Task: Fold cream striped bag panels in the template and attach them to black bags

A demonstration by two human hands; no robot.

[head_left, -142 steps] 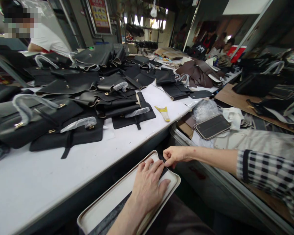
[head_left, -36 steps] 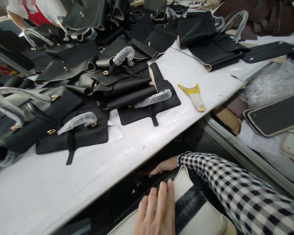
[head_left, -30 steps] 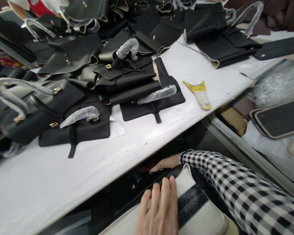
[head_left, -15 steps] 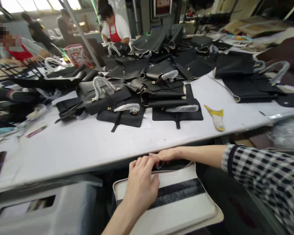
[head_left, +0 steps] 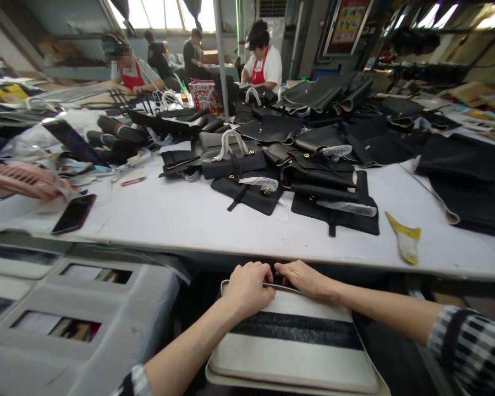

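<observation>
A cream bag piece [head_left: 297, 360] with a wide black stripe lies below the table's front edge, close to my body. It looks like layered panels with a raised rim. My left hand [head_left: 251, 289] is curled over its far edge, fingers bent and closed. Beside it, my right hand [head_left: 307, 279] grips the same edge from the right, its thumb and index finger near my left fingertips. The fingertips of both hands are partly hidden behind the rim.
Several black leather bags [head_left: 233, 159] with wrapped handles cover the white table [head_left: 181, 220]. A yellow-and-white scrap [head_left: 406, 239], a phone [head_left: 74, 213] and a pink fan [head_left: 22, 180] lie there too. Grey box [head_left: 119, 324] stands at left; people in red aprons work behind.
The view has swung left, so the table things appear farther right. My right hand has come up from behind the far edge, and both hands now sit side by side along it.
</observation>
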